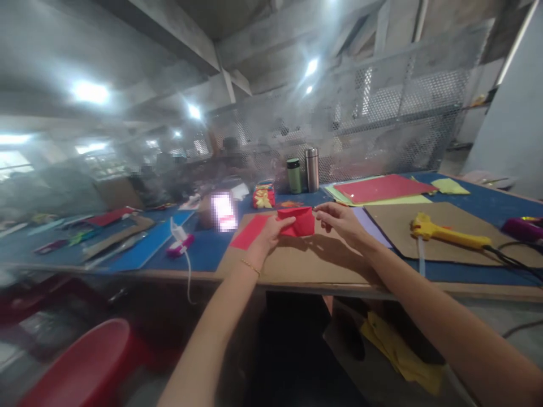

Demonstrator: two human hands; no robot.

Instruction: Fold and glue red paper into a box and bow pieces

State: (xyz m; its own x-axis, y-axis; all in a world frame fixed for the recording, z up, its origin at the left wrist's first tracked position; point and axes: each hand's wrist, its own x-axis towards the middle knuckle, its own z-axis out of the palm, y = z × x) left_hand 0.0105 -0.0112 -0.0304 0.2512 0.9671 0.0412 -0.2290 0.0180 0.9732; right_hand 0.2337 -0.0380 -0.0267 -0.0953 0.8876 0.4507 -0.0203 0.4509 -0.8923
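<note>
Above a sheet of brown cardboard [339, 263], my left hand [272, 230] grips a folded red piece [299, 221], thumb laid across its front. Whether it is felt or paper I cannot tell. My right hand [335, 219] is just off the red piece's right edge, its fingers curled and drawn together. Anything between those fingertips is too small to make out. A flat red sheet [250, 230] lies on the cardboard, partly behind my left hand.
A yellow glue gun [449, 233] rests on cardboard at right, its black cable trailing. A lit phone [224, 212], a green flask [293, 176] and a steel flask [312, 169] stand behind. Red sheets [384, 188] lie back right; a red stool [80, 367] is below left.
</note>
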